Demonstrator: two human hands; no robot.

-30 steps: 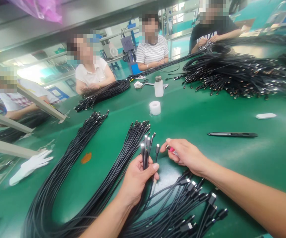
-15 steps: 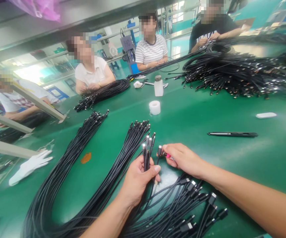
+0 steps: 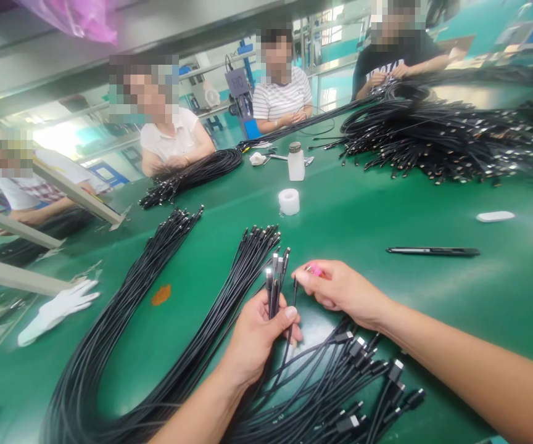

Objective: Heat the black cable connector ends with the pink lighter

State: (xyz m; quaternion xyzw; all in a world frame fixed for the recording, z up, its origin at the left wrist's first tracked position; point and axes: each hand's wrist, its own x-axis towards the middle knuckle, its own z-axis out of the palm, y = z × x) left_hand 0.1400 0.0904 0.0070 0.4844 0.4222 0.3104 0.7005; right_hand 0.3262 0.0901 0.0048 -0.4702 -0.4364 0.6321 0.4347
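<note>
My left hand (image 3: 260, 336) is closed around several black USB cables (image 3: 273, 299), their metal-tipped plugs poking up above the fingers. One separate cable (image 3: 293, 311) rises to the right of that bunch. My right hand (image 3: 335, 287) is closed, its fingertips at the top end of this cable and covering its plug. A small pink object (image 3: 314, 269) shows between the right thumb and fingers; most of it is hidden. Below both hands, loose cable ends (image 3: 359, 351) with larger plugs fan out over the green table (image 3: 354, 228).
A long cable bundle (image 3: 123, 296) curves around on the left, near a white glove (image 3: 58, 311). Ahead are a white tape roll (image 3: 289, 202) and a bottle (image 3: 296, 163). A black pen-like tool (image 3: 433, 251) lies right. Co-workers sit across by a big cable heap (image 3: 433, 135).
My right hand has moved slightly up and left, its fingertips now over the separate cable's plug. The pink object has shifted up with it. My left hand keeps its grip.
</note>
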